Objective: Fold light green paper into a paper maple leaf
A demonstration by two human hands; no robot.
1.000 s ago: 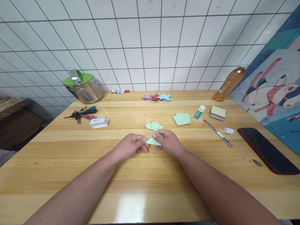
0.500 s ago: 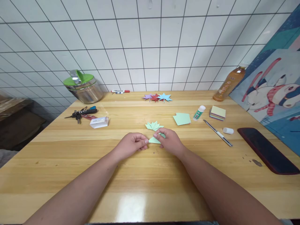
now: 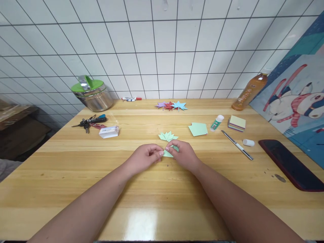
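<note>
A small folded piece of green paper [image 3: 168,154] is between my hands, just above the table. My left hand [image 3: 149,156] pinches its left end between thumb and fingers. My right hand [image 3: 182,152] grips the paper from the right, its fingers hiding much of the sheet. Right behind my hands lies a pointed, leaf-like fan of folded green paper [image 3: 168,136]. Farther back to the right are loose green paper sheets [image 3: 198,129].
Right side: glue stick [image 3: 217,123], its white cap [image 3: 248,142], sticky notes [image 3: 237,123], utility knife [image 3: 237,145], phone [image 3: 291,165], tea bottle [image 3: 250,91]. Back: paper leaves [image 3: 179,105], marker [image 3: 131,99]. Left: metal pot [image 3: 97,98], keys [image 3: 87,123], small white box [image 3: 108,132].
My left thumb and fingers have come closer to my right fingers along the green paper. The whole view has shifted slightly.
</note>
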